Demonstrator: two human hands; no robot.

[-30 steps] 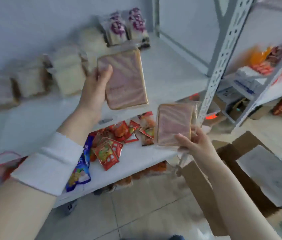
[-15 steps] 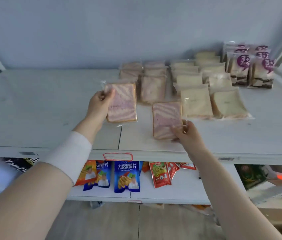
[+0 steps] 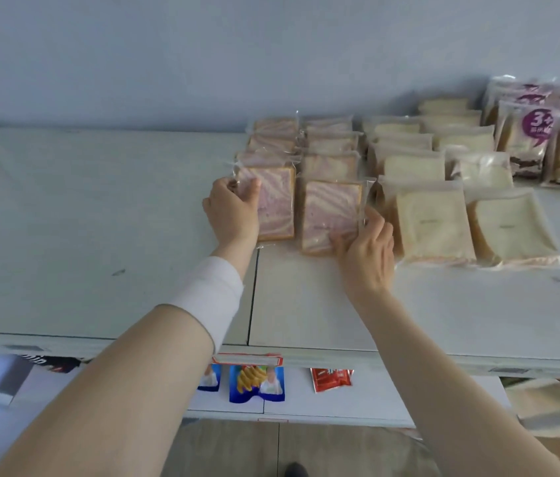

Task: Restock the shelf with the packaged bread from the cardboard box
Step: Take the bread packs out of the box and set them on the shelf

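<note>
Two packs of pink marbled bread lie at the front of two rows on the white shelf (image 3: 106,235). My left hand (image 3: 232,213) grips the left pack (image 3: 277,204) by its left edge. My right hand (image 3: 366,249) holds the right pack (image 3: 330,215) at its lower right corner. Both packs rest flat on the shelf, side by side, overlapping the marbled packs (image 3: 328,163) behind them. The cardboard box is out of view.
To the right lie rows of plain white bread packs (image 3: 433,228) and purple-labelled packs (image 3: 529,139). The wall stands right behind the shelf. On the lower shelf lie blue snack bags (image 3: 258,383) and a red packet (image 3: 330,378).
Both hands have carried their marbled packs back and down onto the shelf, against the fronts of the two marbled rows. The camera view has come closer to the shelf.
</note>
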